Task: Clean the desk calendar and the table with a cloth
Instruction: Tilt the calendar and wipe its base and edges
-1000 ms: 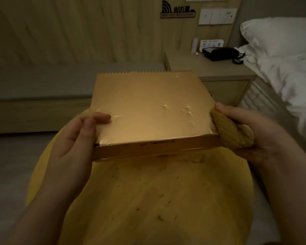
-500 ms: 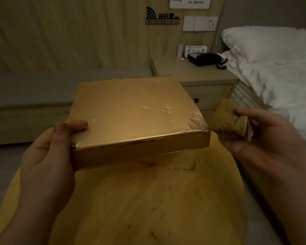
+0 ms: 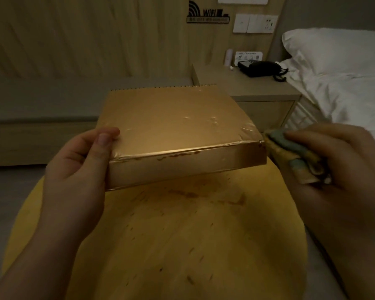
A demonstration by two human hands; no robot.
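Head view: the left hand (image 3: 74, 169) clamps the gold desk calendar (image 3: 171, 126) at its near-left corner, thumb on top, above the stained round yellow table (image 3: 182, 245). The right hand (image 3: 333, 169) is closed around a bunched cloth (image 3: 294, 156), apparently touching the calendar's right corner.

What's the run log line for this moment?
left hand: holds desk calendar above table | right hand: holds cloth at calendar's right corner | table: stained
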